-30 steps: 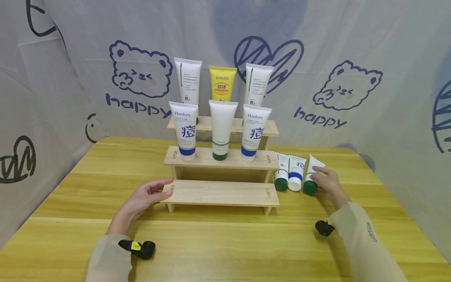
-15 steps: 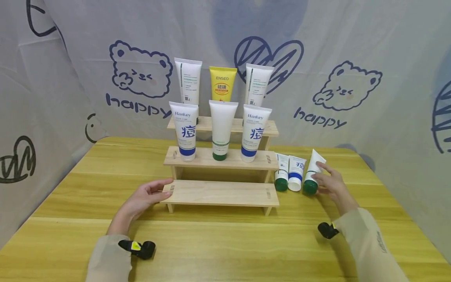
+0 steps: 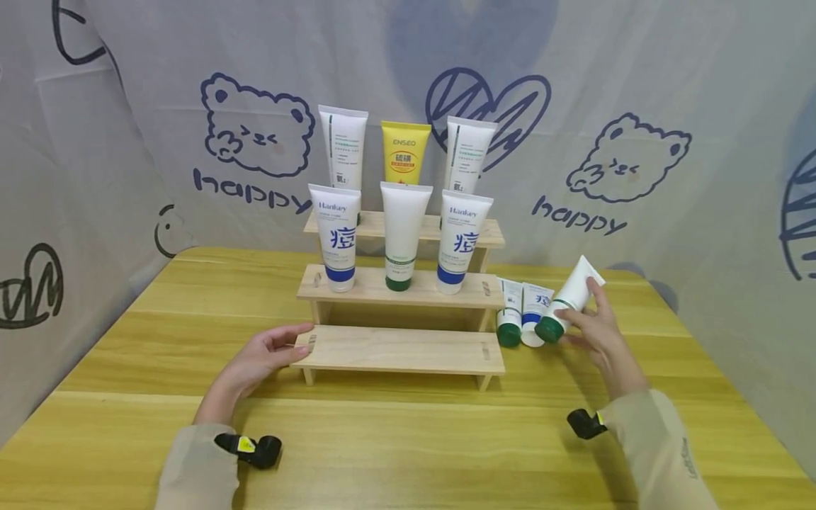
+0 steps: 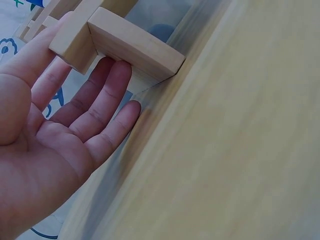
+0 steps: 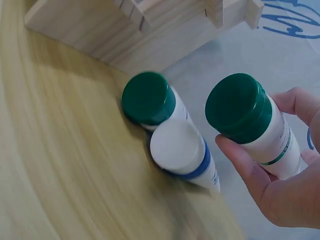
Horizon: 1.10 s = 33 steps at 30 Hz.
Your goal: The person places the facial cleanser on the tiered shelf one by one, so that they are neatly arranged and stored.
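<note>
My right hand (image 3: 601,333) grips a white squeeze tube (image 3: 576,289) with a green cap, tilted with its cap end down to the left. In the right wrist view its green cap (image 5: 237,107) sits between thumb and fingers. Two more tubes lie on the table just left of it: a white one with a green cap (image 3: 509,333) and a blue-banded one with a white cap (image 3: 533,336). My left hand (image 3: 261,356) holds the left end of the bottom step of a wooden three-step stand (image 3: 398,347), thumb on top and fingers (image 4: 102,107) beneath the board.
On the middle step stand three tubes, a plain white one (image 3: 403,227) between two blue-banded ones. Behind them, the top step carries a yellow tube (image 3: 404,150) between two white ones. A printed cloth (image 3: 382,57) hangs behind the wooden table (image 3: 408,446).
My right hand has lifted the green-capped tube off the table and tilted it, its cap moving left over the blue-banded tube. The left hand has stayed at the stand.
</note>
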Tool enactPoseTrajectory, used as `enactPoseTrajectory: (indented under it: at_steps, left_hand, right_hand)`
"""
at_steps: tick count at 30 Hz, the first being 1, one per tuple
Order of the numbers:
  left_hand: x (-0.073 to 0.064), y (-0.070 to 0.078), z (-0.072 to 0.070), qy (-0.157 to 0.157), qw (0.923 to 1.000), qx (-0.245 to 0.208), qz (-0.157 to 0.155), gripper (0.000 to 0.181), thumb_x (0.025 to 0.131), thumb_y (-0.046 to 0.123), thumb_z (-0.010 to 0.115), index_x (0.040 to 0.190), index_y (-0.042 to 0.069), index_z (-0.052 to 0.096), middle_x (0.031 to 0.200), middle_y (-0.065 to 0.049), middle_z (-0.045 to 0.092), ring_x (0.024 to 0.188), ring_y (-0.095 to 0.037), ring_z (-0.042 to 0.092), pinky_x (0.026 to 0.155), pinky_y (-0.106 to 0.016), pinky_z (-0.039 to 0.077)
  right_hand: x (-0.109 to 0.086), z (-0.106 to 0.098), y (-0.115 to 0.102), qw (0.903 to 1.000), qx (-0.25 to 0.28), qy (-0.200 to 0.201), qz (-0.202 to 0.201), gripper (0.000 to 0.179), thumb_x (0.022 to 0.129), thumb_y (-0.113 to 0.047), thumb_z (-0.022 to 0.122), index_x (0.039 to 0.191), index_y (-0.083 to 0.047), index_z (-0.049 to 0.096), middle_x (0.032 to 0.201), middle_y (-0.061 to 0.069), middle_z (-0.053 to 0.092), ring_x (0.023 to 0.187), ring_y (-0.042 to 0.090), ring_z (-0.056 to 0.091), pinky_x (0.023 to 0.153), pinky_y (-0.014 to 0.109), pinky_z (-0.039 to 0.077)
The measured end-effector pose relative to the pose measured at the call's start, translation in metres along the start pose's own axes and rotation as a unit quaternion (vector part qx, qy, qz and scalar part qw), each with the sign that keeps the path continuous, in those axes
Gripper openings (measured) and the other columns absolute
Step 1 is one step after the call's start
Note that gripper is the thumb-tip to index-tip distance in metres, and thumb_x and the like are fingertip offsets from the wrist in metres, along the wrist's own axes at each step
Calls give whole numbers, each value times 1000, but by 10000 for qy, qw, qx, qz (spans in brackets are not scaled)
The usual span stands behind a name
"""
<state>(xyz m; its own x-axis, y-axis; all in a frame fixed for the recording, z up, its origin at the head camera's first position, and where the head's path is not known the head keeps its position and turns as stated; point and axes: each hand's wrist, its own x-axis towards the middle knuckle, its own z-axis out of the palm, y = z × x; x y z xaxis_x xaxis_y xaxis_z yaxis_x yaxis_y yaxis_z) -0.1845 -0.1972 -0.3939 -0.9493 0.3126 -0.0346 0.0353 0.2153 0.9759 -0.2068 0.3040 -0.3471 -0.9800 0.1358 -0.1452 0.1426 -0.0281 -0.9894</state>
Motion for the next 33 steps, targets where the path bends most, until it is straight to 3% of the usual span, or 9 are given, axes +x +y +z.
enactPoseTrajectory:
  at_steps: [6, 10, 16, 22, 29, 33]
  left_hand:
    - [1, 1, 0, -14, 10000, 4, 28, 53, 86, 19, 62, 130, -4, 42, 113, -16, 49, 92, -19, 47, 75, -26, 44]
    - [1, 1, 0, -5, 10000, 34, 25, 53, 86, 19, 62, 129, -4, 43, 116, -17, 48, 93, -20, 47, 76, -26, 43]
    - [1, 1, 0, 14, 10000, 50, 11, 53, 86, 20, 62, 129, -3, 43, 121, -19, 46, 96, -20, 45, 78, -25, 43]
    - [0, 0, 0, 6, 10000, 17, 36, 53, 86, 19, 62, 130, -3, 43, 121, -19, 46, 96, -19, 47, 78, -25, 43]
    - [0, 0, 1, 27, 10000, 56, 62, 53, 85, 20, 63, 129, -3, 44, 118, -18, 47, 94, -21, 45, 76, -26, 43]
    - [-1, 0, 0, 40, 9999, 69, 62, 52, 85, 20, 63, 128, -3, 45, 118, -18, 46, 93, -21, 45, 76, -26, 43]
  right_hand:
    - [9, -1, 8, 9993, 118, 81, -349, 99, 73, -2, 71, 141, -41, 11, 140, 24, 15, 94, 18, 48, 61, 33, 50]
    - [5, 4, 6, 9987, 117, 69, -495, 99, 73, 0, 71, 140, -41, 11, 138, 21, 16, 95, 19, 45, 55, 30, 49]
    - [-18, 25, -15, 9961, 92, -50, -873, 96, 78, 5, 63, 143, -35, 4, 143, 21, 7, 99, 18, 41, 55, 26, 47]
    - [-30, 42, -28, 9926, 545, -154, -1078, 93, 80, 9, 59, 143, -34, 5, 144, 18, 6, 98, 16, 43, 59, 28, 49]
    - [-40, 55, -36, 9813, 1074, -199, -1587, 74, 86, 12, 38, 141, -30, 11, 139, 17, 14, 100, 20, 44, 57, 29, 50]
    - [-47, 64, -40, 9743, 1287, -172, -1840, 74, 84, 15, 36, 140, -28, 16, 135, 12, 19, 102, 22, 44, 56, 28, 50]
